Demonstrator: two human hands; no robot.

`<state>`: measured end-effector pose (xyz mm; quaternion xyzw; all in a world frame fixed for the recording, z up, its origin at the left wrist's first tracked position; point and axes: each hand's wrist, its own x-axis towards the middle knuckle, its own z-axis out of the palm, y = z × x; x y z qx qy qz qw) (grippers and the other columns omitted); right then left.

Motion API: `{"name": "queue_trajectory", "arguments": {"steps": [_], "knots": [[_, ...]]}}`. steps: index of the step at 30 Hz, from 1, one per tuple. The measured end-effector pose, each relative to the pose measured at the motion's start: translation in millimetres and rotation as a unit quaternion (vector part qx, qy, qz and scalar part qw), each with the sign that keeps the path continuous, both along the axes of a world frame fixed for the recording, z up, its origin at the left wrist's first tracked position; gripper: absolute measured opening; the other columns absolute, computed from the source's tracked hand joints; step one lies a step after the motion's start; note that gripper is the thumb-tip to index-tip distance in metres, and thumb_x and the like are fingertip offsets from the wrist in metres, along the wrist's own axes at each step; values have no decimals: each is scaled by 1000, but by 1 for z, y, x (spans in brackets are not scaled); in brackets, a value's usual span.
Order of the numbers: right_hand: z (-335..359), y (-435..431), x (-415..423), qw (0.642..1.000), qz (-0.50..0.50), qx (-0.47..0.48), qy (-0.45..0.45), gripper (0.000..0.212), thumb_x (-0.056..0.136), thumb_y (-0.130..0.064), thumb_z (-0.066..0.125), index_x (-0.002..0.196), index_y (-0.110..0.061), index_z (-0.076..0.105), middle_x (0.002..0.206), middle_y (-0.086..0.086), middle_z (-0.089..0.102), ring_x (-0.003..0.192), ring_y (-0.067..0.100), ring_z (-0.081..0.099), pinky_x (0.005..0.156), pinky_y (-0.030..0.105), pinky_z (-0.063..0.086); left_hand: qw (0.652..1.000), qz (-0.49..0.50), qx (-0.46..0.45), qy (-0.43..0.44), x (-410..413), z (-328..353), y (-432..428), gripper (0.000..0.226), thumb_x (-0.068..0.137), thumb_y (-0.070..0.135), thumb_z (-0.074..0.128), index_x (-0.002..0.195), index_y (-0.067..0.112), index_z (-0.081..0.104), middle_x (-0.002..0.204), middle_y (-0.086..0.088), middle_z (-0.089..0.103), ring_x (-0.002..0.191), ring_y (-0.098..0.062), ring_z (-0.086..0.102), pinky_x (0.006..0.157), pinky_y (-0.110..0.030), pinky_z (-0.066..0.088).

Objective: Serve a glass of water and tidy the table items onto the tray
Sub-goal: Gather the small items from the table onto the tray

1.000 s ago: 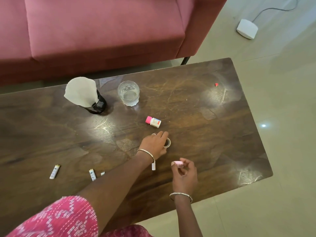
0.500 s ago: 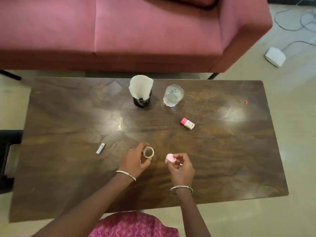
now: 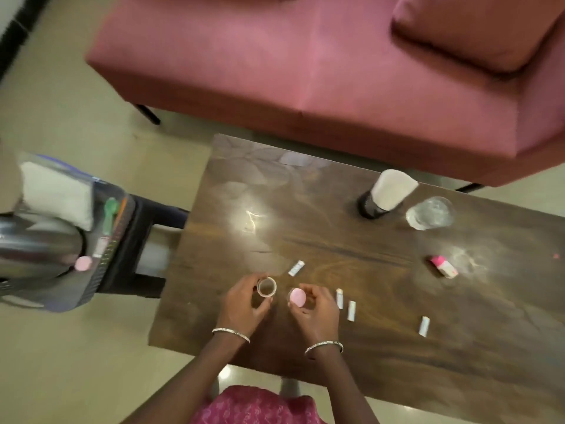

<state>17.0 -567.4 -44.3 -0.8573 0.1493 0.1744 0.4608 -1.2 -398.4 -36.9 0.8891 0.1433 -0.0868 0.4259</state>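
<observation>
A left hand (image 3: pixel 244 304) grips a small open container (image 3: pixel 267 287) above the wooden table (image 3: pixel 382 347). The right hand (image 3: pixel 316 310) pinches its pink lid (image 3: pixel 297 296)

Left hand (image 3: pixel 244 304): fingers curled round a small open-topped cylindrical container (image 3: pixel 266 287). Right hand (image 3: pixel 315 307): fingertips pinch a small round pink lid (image 3: pixel 297 296). Hands just beside each other, apart. Both forearms extended forward, converging, wrists about level.
</observation>
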Motion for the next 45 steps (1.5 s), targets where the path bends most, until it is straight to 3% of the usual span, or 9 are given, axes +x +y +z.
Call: {"name": "queue_trajectory", "arguments": {"steps": [4, 8, 11, 19, 22, 25, 32, 38, 45], "knots": [[3, 70, 5, 1000, 18, 21, 4, 25, 70, -13, 82, 92, -12, 71, 90, 0, 67, 79, 2, 65, 58, 2, 46, 999, 51, -4, 19, -7, -1, 62, 42, 73, 18, 75, 113, 20, 63, 109, 8, 65, 97, -13, 63, 85, -34, 54], [3, 145, 9, 998, 29, 43, 25, 21, 70, -21, 82, 86, -18, 69, 79, -8, 71, 69, -7, 66, 55, 1, 44, 993, 112, 22, 16, -17, 1, 128, 40, 74, 23, 75, 111, 24, 60, 108, 11, 63, 99, -10, 62, 85, -26, 51], [0, 196, 11, 997, 59, 35, 33, 21, 69, -25, 81, 87, -22, 69, 74, -11, 70, 65, -8, 65, 56, 4, 46, 986, 158, 50, 18, -26, 4, 174, 38, 73, 25, 76, 107, 23, 59, 106, 6, 60, 95, -17, 63, 78, -34, 54], [-6, 307, 12, 989, 138, 34, 26, 25, 73, -21, 77, 95, -20, 65, 89, -3, 69, 75, 8, 69, 62, 22, 60, 960, 252, 121, 9, -47, -7, 287, 41, 69, 13, 79, 105, 16, 61, 103, -4, 58, 88, -28, 65, 71, -38, 57], [-8, 337, 10, 986, 165, 21, 16, 28, 73, -20, 77, 99, -22, 66, 96, -5, 65, 79, 8, 67, 65, 20, 60, 945, 282, 161, 39, -46, -18, 325, 39, 71, 15, 78, 107, 16, 62, 108, -8, 59, 88, -31, 65, 69, -37, 54], [-12, 358, 10, 982, 186, 25, 20, 30, 74, -18, 78, 101, -22, 66, 100, -4, 65, 82, 11, 67, 68, 23, 61, 941, 268, 183, 99, -39, -28, 355, 37, 78, 22, 71, 112, 23, 59, 109, -7, 61, 88, -34, 64, 66, -39, 53], [-20, 382, 10, 979, 201, 12, 23, 32, 75, -20, 80, 104, -23, 66, 102, -7, 66, 86, 10, 67, 69, 21, 60, 920, 198, 261, 217, -8, -62, 386, 29, 95, 23, 52, 124, 28, 47, 73, -7, 62, 71, -31, 68, 49, -33, 39], [-28, 382, 11, 981, 190, 7, 41, 32, 77, -19, 81, 106, -22, 67, 103, -7, 66, 88, 11, 66, 74, 28, 62, 900, 175, 297, 268, 10, -93, 386, 49, 96, 2, 43, 139, 24, 34, 80, -10, 69, 76, -28, 70, 58, -36, 53], [-33, 374, 17, 985, 167, -1, 50, 32, 76, -17, 81, 105, -20, 68, 101, -3, 67, 86, 15, 66, 74, 33, 62, 888, 152, 332, 279, 24, -103, 381, 55, 93, 0, 47, 141, 19, 30, 82, -8, 72, 73, -24, 72, 57, -33, 54]]}}
